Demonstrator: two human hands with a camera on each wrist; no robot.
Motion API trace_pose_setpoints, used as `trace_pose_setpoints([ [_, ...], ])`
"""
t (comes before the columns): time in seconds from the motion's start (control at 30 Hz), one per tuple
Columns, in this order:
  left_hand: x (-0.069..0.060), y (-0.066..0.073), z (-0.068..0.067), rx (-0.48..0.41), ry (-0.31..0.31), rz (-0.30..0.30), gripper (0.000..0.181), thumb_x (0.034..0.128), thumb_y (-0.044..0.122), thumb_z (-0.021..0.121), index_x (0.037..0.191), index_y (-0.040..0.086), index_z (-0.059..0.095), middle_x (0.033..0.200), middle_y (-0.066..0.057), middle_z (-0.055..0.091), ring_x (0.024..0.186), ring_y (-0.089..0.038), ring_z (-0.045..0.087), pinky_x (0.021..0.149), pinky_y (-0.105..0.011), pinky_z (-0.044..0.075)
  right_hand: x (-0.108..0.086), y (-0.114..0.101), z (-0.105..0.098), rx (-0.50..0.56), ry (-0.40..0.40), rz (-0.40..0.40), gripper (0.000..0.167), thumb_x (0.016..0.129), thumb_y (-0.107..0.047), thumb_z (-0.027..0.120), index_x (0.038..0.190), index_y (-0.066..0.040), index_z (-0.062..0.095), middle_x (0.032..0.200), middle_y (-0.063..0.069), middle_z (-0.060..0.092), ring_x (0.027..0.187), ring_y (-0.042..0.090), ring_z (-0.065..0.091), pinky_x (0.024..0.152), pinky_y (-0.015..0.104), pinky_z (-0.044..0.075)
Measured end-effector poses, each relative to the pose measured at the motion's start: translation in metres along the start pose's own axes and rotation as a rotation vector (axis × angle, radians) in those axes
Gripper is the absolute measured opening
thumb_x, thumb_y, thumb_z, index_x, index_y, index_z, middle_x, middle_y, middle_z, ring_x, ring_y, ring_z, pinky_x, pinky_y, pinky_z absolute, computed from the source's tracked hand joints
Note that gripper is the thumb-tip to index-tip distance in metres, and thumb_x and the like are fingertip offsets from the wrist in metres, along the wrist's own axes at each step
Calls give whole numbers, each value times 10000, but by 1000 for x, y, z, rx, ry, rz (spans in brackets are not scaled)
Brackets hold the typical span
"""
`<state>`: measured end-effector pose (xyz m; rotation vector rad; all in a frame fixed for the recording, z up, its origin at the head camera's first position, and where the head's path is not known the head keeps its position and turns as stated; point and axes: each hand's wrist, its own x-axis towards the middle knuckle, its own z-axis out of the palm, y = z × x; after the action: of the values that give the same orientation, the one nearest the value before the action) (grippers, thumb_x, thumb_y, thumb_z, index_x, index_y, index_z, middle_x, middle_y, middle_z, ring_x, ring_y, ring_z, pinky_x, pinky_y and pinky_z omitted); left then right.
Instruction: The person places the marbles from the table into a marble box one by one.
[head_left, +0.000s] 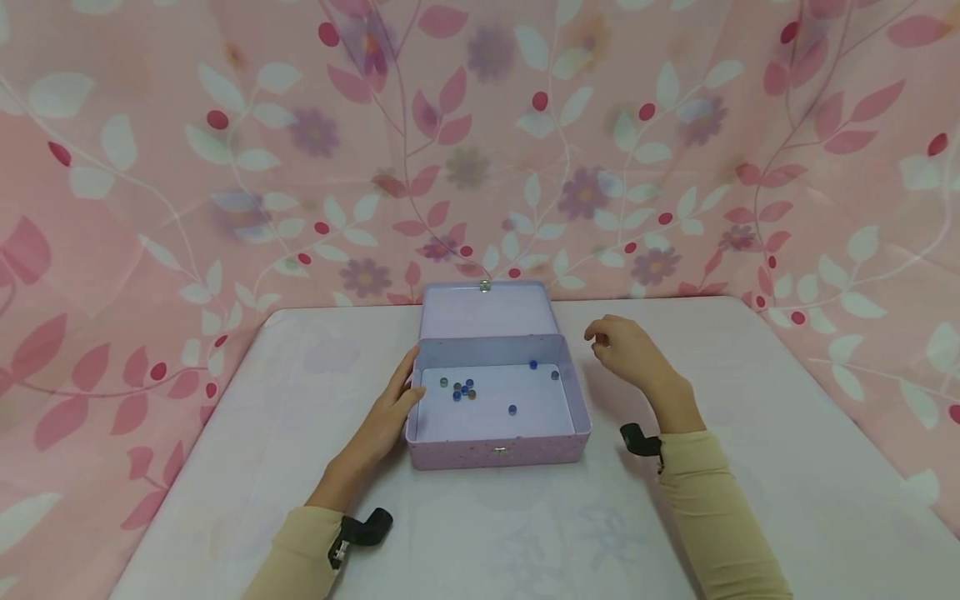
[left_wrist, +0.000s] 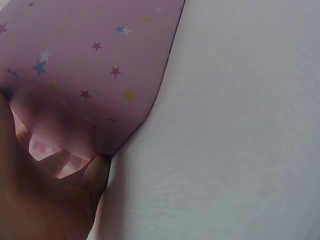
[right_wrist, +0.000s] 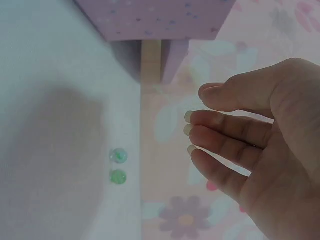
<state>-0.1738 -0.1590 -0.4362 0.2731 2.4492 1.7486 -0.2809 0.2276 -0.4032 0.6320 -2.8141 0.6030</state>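
Observation:
A pink and lilac tin box printed with stars stands on the table with its lid raised at the back. Inside it lie several small glass marbles, among them a blue marble near the middle front. My left hand grips the box's left wall, thumb over the rim and fingers along the outside. To the right of the box, my right hand hovers above the table with loosely bent fingers and nothing between them. In the right wrist view, a clear-green marble and a green marble lie on the table; the head view does not show them.
A white cloth covers the table. Right behind its far edge hangs a pink floral curtain. A black wrist camera is strapped to the left sleeve, another black camera to the right.

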Motion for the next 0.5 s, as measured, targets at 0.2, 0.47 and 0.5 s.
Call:
trace_pose_setpoints([
  [0.2,0,1,0,-9,5,-1,628,1058,241,394,1605,329,97,1686,66,88,1543,-398,131,1210,-629,130,-3,17,2,10,-40,89,221,856,-9,579,1027,15,716,816,111,615,770,251,549,730,392,463],
  [0.47,0,1,0,-11,12,-8,625,1053,242,406,1601,337,120,1681,76,115,1541,-395,145,1213,-626,128,-8,32,9,-2,-64,150,311,824,0,541,1087,45,703,865,173,638,802,293,572,759,453,482],
  [0.5,0,1,0,-12,9,-7,626,1054,246,405,1601,339,115,1682,73,110,1541,-397,141,1212,-627,130,-8,34,10,-1,-65,162,327,818,1,530,1095,46,699,879,185,644,813,302,579,767,466,485],
])
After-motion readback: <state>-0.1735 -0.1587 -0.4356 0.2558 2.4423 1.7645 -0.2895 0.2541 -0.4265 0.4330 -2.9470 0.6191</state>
